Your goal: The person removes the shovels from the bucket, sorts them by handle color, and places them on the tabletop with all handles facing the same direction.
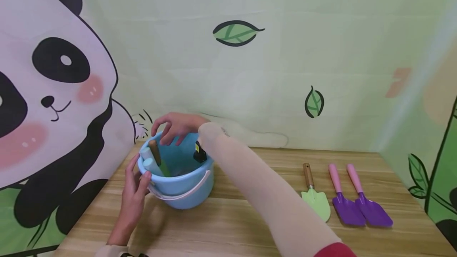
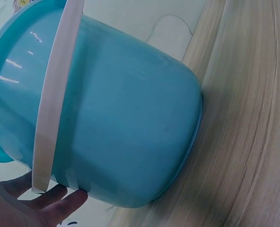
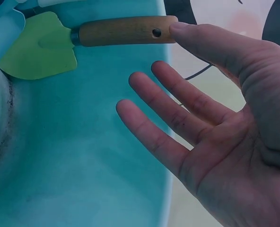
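Note:
A light blue bucket (image 1: 194, 193) with a white handle (image 2: 55, 94) stands on the table. My left hand (image 1: 133, 189) holds its left side, thumb near the rim and fingers against the outer wall (image 2: 130, 118). Over the bucket's opening is my right hand (image 1: 178, 127), fingers loosely spread and palm down. Inside leans a green trowel (image 3: 40, 49) with a wooden handle (image 1: 155, 152). One right digit reaches the handle's end; whether it touches, I cannot tell. Two light blue handles (image 1: 151, 165) rest beside that trowel.
At the table's right lie another green trowel (image 1: 317, 203) with a wooden handle and two purple shovels (image 1: 348, 211) with pink handles. A panda-printed backdrop (image 1: 171, 62) rises behind the wooden table (image 1: 214, 229). My right forearm crosses above the table.

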Action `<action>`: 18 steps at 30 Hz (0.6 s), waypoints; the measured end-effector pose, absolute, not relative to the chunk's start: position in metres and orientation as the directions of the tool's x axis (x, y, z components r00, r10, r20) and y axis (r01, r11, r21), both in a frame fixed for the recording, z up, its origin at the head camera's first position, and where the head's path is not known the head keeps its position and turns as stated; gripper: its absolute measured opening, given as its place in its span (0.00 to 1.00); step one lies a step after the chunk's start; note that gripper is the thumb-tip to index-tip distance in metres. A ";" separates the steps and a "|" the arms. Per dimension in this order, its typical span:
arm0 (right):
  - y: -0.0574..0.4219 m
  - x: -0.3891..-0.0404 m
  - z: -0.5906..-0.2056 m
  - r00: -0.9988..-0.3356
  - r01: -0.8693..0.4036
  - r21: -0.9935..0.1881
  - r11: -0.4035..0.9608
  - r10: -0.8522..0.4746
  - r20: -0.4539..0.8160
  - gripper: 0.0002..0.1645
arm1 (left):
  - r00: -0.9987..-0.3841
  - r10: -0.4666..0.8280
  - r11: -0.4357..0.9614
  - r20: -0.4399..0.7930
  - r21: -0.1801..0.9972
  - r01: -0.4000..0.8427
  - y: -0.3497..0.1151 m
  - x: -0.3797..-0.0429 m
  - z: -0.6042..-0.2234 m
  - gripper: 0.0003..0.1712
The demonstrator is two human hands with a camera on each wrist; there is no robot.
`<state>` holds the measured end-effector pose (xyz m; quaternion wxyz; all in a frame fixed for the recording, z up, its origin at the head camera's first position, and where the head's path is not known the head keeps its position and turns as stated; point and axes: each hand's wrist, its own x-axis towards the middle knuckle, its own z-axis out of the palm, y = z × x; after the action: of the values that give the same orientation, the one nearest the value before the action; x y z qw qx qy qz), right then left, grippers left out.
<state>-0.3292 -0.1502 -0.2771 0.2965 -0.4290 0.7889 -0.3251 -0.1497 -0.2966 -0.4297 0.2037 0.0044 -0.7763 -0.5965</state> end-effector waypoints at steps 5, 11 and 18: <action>-0.155 -0.331 -0.282 -0.450 -0.475 -0.777 0.412 -0.873 -0.188 0.19 | -0.918 -0.249 0.288 0.308 0.929 0.233 -0.297 -0.150 -0.430 0.37; -0.161 -0.333 -0.287 -0.443 -0.449 -0.791 0.415 -0.872 -0.206 0.17 | -0.919 -0.247 0.285 0.308 0.929 0.235 -0.297 -0.150 -0.430 0.37; -0.165 -0.329 -0.290 -0.459 -0.464 -0.779 0.422 -0.867 -0.196 0.18 | -0.919 -0.243 0.290 0.310 0.927 0.237 -0.299 -0.150 -0.431 0.36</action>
<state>-0.3293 -0.1653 -0.2897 0.3030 -0.4228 0.7869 -0.3319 -0.1496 -0.2987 -0.4309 0.2012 0.0020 -0.7774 -0.5959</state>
